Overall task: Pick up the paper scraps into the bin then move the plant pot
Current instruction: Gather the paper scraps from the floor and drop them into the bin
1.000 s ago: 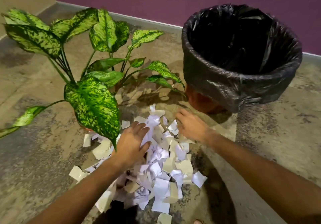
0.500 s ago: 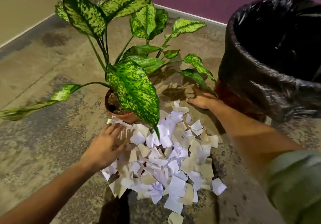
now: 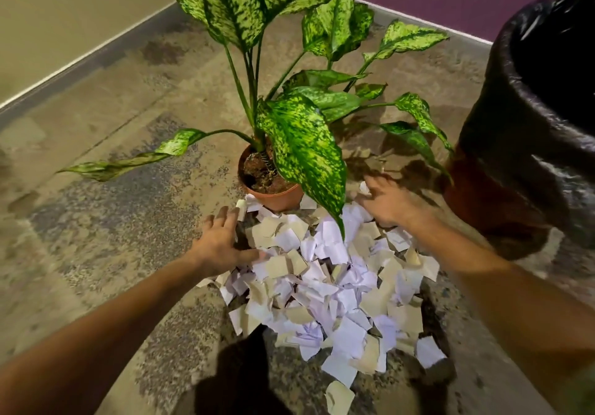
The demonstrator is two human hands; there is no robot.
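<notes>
Scraps point(image 3: 325, 289) lie heaped on the floor point(image 3: 106, 215) between both hands, reaching up against the pot point(image 3: 273, 194) just beyond them. Left hand point(image 3: 222, 241) rests flat, fingers spread, on the heap's left edge; right hand point(image 3: 391, 200), also spread and holding nothing, presses the far right edge, seemingly to rake the pile together. Bin point(image 3: 528, 144) stands just right of it.

No readable text, label or number shows anywhere.
</notes>
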